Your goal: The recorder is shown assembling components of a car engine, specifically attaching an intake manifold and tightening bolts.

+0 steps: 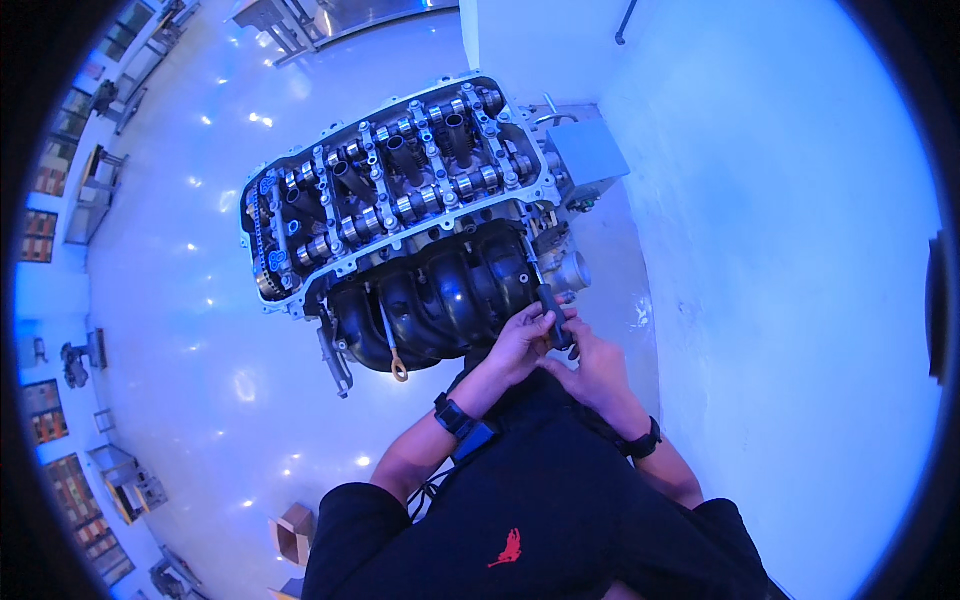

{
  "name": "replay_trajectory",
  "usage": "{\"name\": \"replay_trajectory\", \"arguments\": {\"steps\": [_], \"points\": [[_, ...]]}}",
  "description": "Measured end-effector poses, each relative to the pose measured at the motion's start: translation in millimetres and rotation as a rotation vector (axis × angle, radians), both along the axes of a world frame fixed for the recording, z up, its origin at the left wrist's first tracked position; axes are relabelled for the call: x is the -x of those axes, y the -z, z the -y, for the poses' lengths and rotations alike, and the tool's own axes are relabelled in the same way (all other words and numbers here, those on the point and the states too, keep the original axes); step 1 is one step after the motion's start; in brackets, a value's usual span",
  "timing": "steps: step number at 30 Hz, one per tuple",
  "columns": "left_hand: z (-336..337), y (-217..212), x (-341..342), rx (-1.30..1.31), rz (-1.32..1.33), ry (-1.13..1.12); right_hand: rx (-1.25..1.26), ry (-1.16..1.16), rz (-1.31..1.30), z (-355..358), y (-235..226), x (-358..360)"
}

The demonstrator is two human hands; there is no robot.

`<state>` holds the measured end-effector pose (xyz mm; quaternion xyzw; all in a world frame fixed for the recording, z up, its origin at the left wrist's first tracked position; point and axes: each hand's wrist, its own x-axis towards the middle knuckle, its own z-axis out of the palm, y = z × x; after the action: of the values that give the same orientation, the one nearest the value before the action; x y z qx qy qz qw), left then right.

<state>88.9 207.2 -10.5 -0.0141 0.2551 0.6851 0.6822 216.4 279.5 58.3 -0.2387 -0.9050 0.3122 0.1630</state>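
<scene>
An engine point(395, 190) stands before me with its top uncovered, showing camshafts, bearing caps and a timing chain on the left. Along its near side runs a black intake manifold point(455, 290). My left hand point(520, 346) closes its fingers on the dark handle of a screwdriver point(550, 303). The metal shaft points away from me, toward the manifold's right end beside the silver throttle body point(570, 271). My right hand point(597, 373) is closed at the near end of the same handle. The shaft's tip is too small to make out.
A dipstick with a yellow ring point(399, 368) hangs over the manifold's near edge. Behind the engine's right end is a grey box point(588, 160) with a handle. A white wall point(770, 250) rises on the right. A cardboard box point(294, 533) sits on the floor at lower left.
</scene>
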Motion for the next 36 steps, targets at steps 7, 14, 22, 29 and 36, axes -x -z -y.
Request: {"name": "replay_trajectory", "arguments": {"steps": [7, 14, 22, 29, 36], "points": [[-5.8, -16.6, 9.7, -0.081, 0.22, 0.08, 0.044, 0.231, 0.118, -1.3, 15.2, -4.5], [-6.7, 4.5, -2.0, 0.059, -0.077, 0.017, 0.04, 0.243, 0.142, -3.3, 8.9, -2.1], [-14.1, -4.2, 2.1, 0.009, -0.068, 0.04, 0.834, 0.24, 0.272, -3.7, 21.4, -8.9], [-21.4, -5.7, -3.8, 0.127, 0.08, 0.024, 0.355, 0.207, 0.073, -1.8, 21.7, -5.6], [-6.8, 6.4, -1.6, -0.029, -0.127, -0.048, 1.143, 0.422, -0.028, -6.2, 14.7, -3.6]]}}
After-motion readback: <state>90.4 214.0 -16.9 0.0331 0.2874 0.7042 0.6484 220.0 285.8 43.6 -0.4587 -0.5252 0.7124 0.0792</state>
